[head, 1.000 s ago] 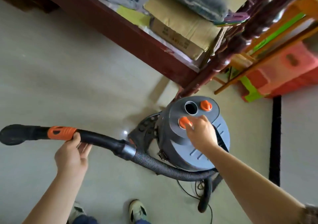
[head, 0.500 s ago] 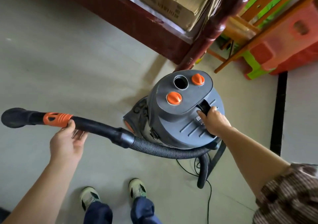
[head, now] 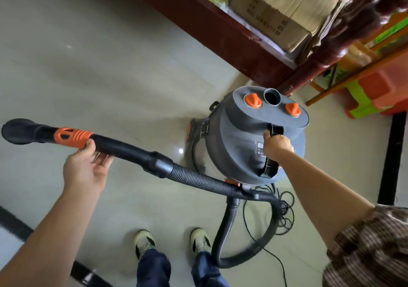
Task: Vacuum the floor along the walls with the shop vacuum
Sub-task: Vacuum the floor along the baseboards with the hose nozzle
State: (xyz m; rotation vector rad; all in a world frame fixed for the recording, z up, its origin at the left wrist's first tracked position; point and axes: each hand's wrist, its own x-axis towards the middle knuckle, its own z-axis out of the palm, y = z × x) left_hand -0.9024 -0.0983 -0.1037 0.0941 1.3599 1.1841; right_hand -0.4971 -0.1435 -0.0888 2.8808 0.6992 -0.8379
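Pale tiled floor [head: 110,66] by wooden frame [head: 198,22]; left hand [head: 86,167] holds wand [head: 123,147], right hand [head: 277,144] grips vacuum handle [head: 269,168].

The shop vacuum [head: 242,145] stands on the floor [head: 88,66] right of centre, just before the carved post [head: 344,35] of a wooden frame [head: 209,22] that carries a cardboard box [head: 276,15], with plastic stools [head: 379,88] further right. The right hand [head: 277,144] grips the carry handle [head: 270,166] on its top; the left hand [head: 86,167] holds the wand [head: 123,147] out leftward, nozzle [head: 17,130] at the far left. The hose [head: 198,178] runs from the wand past the vacuum's near side and loops beside the coiled power cord [head: 284,211], right of the person's shoes [head: 143,241].
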